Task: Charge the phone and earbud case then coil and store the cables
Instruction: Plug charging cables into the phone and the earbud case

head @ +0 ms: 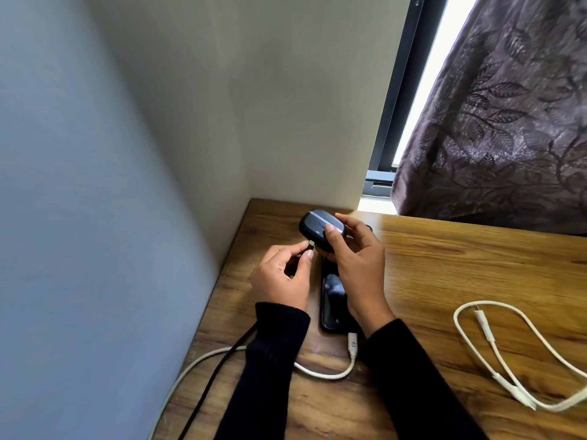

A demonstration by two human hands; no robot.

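Observation:
My right hand [355, 268] grips a dark rounded earbud case [317, 225] above the wooden table [444, 274], near the wall corner. My left hand [282, 277] pinches the plug of a black cable [216, 373] right at the case's lower edge. The black cable runs from that hand, under my left sleeve, off the table's front left. Under my hands a black phone [333, 300] lies flat, partly hidden by my right wrist. A white cable [327, 373] is plugged into the phone's near end and curves left off the table.
A second white cable [508, 360] lies in a loose loop on the table at the right. Walls close the table's left and back sides. A patterned purple curtain [508, 122] hangs over a window at the back right.

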